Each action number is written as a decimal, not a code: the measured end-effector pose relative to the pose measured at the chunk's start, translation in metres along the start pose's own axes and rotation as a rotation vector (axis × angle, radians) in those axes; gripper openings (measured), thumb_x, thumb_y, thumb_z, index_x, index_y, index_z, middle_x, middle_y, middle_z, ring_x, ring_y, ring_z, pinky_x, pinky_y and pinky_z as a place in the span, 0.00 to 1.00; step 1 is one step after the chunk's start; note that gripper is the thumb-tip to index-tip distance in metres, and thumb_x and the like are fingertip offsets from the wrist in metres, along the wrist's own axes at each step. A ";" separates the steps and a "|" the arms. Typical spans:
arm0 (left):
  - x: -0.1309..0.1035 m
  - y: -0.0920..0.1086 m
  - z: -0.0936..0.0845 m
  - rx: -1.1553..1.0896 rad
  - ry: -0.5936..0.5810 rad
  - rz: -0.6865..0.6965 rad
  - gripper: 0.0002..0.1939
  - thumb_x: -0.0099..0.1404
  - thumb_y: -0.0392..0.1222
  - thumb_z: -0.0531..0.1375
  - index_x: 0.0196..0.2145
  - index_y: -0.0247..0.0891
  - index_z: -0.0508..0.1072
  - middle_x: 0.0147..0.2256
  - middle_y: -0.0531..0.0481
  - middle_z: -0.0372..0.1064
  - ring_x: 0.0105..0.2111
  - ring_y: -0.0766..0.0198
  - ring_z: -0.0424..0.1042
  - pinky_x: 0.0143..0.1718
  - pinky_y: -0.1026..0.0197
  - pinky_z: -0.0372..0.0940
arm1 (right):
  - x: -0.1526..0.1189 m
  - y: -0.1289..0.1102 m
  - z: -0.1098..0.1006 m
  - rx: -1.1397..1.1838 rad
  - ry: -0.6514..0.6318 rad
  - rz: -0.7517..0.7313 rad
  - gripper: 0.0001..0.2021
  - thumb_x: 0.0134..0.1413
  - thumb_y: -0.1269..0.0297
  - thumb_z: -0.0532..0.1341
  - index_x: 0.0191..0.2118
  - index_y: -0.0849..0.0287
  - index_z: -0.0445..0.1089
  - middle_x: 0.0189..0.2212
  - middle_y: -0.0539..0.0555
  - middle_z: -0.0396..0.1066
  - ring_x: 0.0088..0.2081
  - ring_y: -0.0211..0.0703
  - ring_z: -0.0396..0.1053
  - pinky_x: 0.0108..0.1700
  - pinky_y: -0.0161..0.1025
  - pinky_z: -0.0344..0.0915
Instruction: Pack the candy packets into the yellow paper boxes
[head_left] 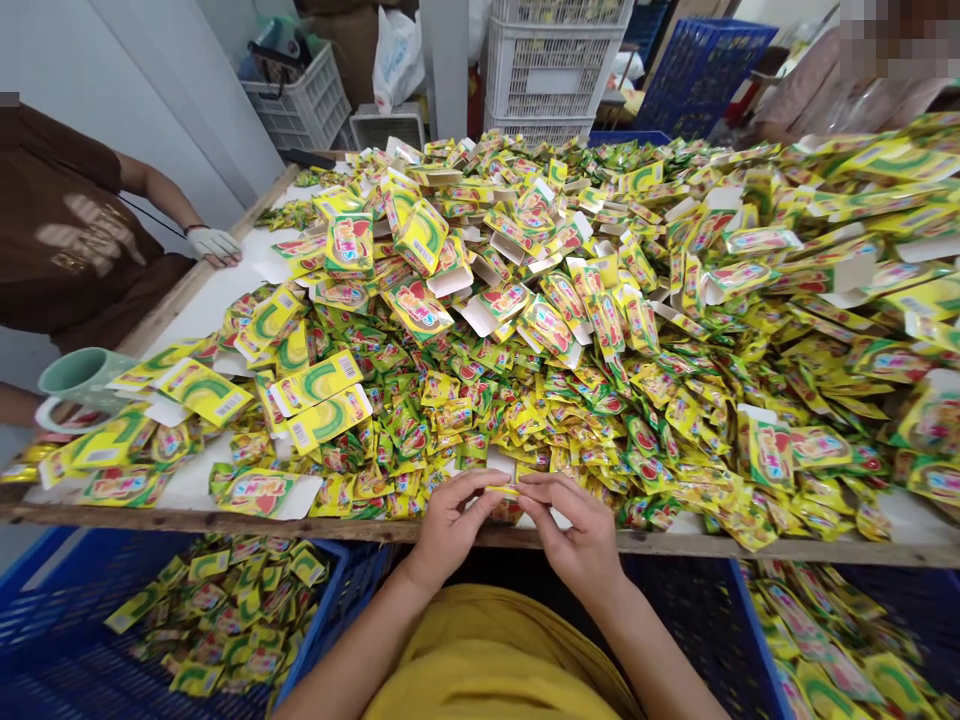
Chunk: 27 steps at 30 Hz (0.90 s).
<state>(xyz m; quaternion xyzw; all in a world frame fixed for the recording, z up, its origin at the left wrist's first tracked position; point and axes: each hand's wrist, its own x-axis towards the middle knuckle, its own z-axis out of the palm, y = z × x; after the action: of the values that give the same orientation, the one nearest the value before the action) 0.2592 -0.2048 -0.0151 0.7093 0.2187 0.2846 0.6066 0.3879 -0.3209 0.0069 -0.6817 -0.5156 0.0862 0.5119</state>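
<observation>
My left hand [459, 520] and my right hand [570, 520] meet at the table's front edge. Between their fingertips they pinch a small yellow packet [504, 491], seen nearly edge-on. Just beyond the fingers lies a heap of small yellow and green sachets [465, 420]. Flat printed cartons [420, 235], some with open white flaps, lie over the heap. To the left of my hands, a carton [259, 492] rests near the table's edge with its white flap toward them.
Below the wooden edge [187, 518], a blue crate [45, 590] at left holds packets; another blue crate [757, 640] stands at right. A green mug [90, 375] is at far left. A person's gloved hand [214, 245] rests on the table; another person sits back right.
</observation>
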 end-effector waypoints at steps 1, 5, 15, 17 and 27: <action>0.001 0.000 -0.001 -0.011 0.000 0.014 0.09 0.65 0.36 0.60 0.41 0.40 0.78 0.41 0.47 0.77 0.44 0.60 0.74 0.50 0.58 0.66 | -0.001 0.002 -0.002 -0.005 -0.030 -0.010 0.09 0.55 0.75 0.62 0.41 0.57 0.74 0.37 0.55 0.75 0.41 0.42 0.72 0.44 0.38 0.69; 0.004 -0.001 -0.005 -0.013 -0.042 0.091 0.08 0.63 0.34 0.62 0.39 0.41 0.79 0.40 0.47 0.78 0.43 0.60 0.75 0.48 0.58 0.67 | -0.003 0.010 -0.007 -0.049 -0.104 -0.059 0.11 0.57 0.75 0.61 0.44 0.56 0.73 0.39 0.56 0.73 0.42 0.42 0.71 0.43 0.38 0.69; -0.001 -0.013 -0.004 0.024 -0.107 0.233 0.10 0.63 0.32 0.61 0.41 0.40 0.78 0.40 0.45 0.77 0.42 0.61 0.75 0.46 0.57 0.70 | -0.020 0.017 0.003 -0.065 -0.025 -0.110 0.12 0.56 0.75 0.60 0.44 0.54 0.74 0.40 0.57 0.72 0.40 0.43 0.70 0.41 0.41 0.68; -0.004 -0.014 0.000 0.040 -0.114 0.236 0.10 0.64 0.32 0.61 0.42 0.40 0.77 0.40 0.45 0.77 0.42 0.61 0.75 0.46 0.57 0.70 | -0.014 0.016 -0.002 -0.014 -0.050 -0.042 0.08 0.57 0.72 0.60 0.40 0.55 0.75 0.38 0.56 0.73 0.40 0.44 0.71 0.41 0.41 0.68; -0.064 0.027 -0.138 0.434 -0.031 -0.368 0.13 0.60 0.50 0.62 0.41 0.43 0.78 0.42 0.47 0.78 0.42 0.55 0.76 0.44 0.58 0.72 | 0.068 0.016 0.070 -0.414 -0.383 0.200 0.08 0.53 0.72 0.63 0.41 0.62 0.72 0.40 0.62 0.72 0.37 0.48 0.73 0.39 0.41 0.67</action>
<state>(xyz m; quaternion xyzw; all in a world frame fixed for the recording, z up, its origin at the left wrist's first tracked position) 0.1185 -0.1501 0.0165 0.7752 0.3903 0.1055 0.4853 0.3830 -0.2237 -0.0103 -0.7904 -0.5396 0.1562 0.2443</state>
